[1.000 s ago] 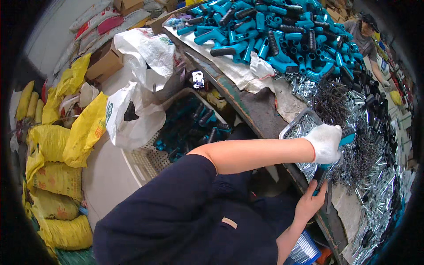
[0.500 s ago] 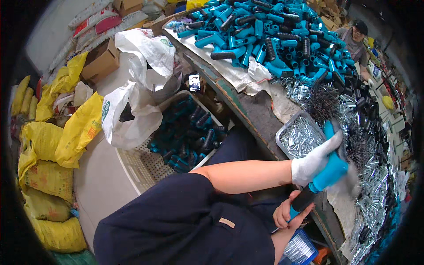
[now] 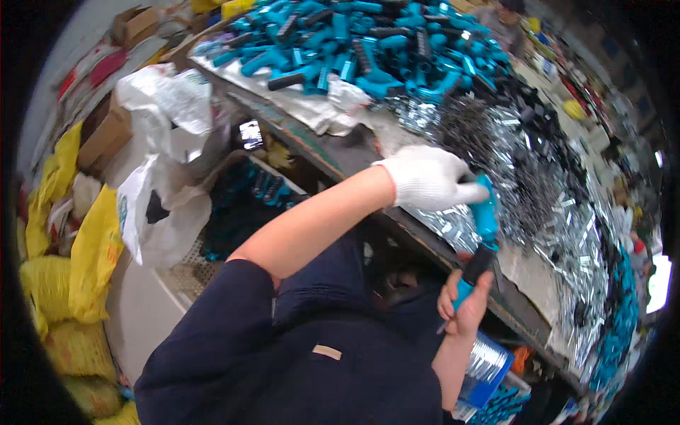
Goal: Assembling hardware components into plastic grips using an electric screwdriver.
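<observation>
My right hand (image 3: 464, 301), bare, is wrapped around the lower grip of a teal-and-black pistol-shaped tool (image 3: 486, 221), held upright and slightly tilted above the bench edge. My left hand (image 3: 432, 180), in a white knitted glove, is bent around the tool's teal upper end; its fingertips are partly hidden there. Beneath the glove, small silver metal pins (image 3: 446, 228) show in a tray that my left hand and forearm mostly cover. Dark coiled springs (image 3: 467, 131) lie heaped just beyond the glove.
A large heap of teal and black tool parts (image 3: 368, 42) covers the bench's far end. Silver metal pieces (image 3: 574, 248) spread along its right. Below the bench are a crate (image 3: 191, 273) of teal parts and a blue box (image 3: 489, 368). Yellow sacks (image 3: 78, 347) line the left; another person (image 3: 503, 25) is far off.
My left hand has moved left and up along the tool, uncovering more of its teal head. The right hand keeps its grip. The whole view has shifted and turned.
</observation>
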Demonstrator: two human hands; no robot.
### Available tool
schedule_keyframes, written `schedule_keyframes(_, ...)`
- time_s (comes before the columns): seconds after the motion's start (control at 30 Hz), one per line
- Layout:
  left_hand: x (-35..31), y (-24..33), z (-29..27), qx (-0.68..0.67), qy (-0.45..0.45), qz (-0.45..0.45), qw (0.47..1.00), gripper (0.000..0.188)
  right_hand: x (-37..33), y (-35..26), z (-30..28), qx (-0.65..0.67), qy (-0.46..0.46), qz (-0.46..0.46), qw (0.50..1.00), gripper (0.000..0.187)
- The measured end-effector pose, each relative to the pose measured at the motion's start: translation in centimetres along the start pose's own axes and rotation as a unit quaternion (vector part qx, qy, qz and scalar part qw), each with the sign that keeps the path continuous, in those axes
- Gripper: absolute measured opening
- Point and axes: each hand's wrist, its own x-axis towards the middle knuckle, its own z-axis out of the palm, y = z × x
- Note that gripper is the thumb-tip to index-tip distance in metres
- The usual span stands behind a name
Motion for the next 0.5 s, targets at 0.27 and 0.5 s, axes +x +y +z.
schedule_keyframes(0.27, 0.4, 1.0, 1.4, 0.199, 0.071, 0.019, 0.977, 0.062, 0.3, 1.5, 2.6, -0.309, 0.073, -0.068, 0.946, 0.043)
schedule_keyframes(0.5, 2.0, -1.5, 3.1, -0.049, 0.120, 0.281, 0.951, 0.030, -1.6, -0.2, 2.5, 0.064, -0.052, 0.161, 0.984, 0.065)
